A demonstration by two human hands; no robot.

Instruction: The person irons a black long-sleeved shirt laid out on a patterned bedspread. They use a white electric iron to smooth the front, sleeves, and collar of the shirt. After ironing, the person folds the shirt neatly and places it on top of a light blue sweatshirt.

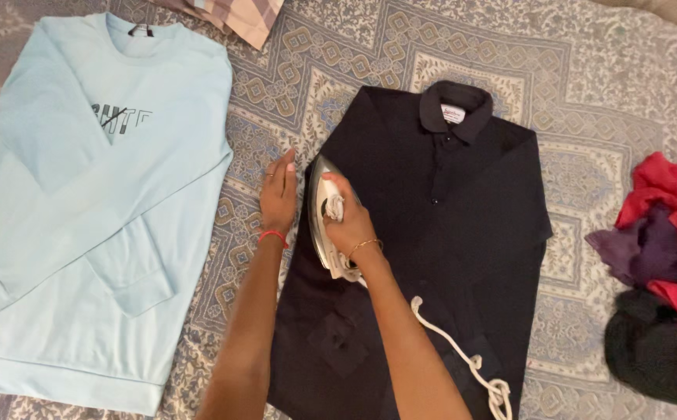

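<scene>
A black collared shirt (447, 202) lies flat and buttoned on a patterned cloth. My right hand (348, 224) grips the handle of a metal clothes iron (321, 210) resting on the shirt's left edge, its tip pointing away from me. The iron's white cord (463, 354) trails back over the shirt's lower part. My left hand (278, 197) lies flat, fingers together, on the patterned cloth right beside the iron and the shirt's edge. It wears a red thread at the wrist.
A light blue long-sleeved sweatshirt (89, 202) lies spread out at the left. A heap of red, purple and black clothes (665, 272) sits at the right. A folded checked cloth (237, 15) is at the top edge. The patterned grey bedcover (587, 117) lies under everything.
</scene>
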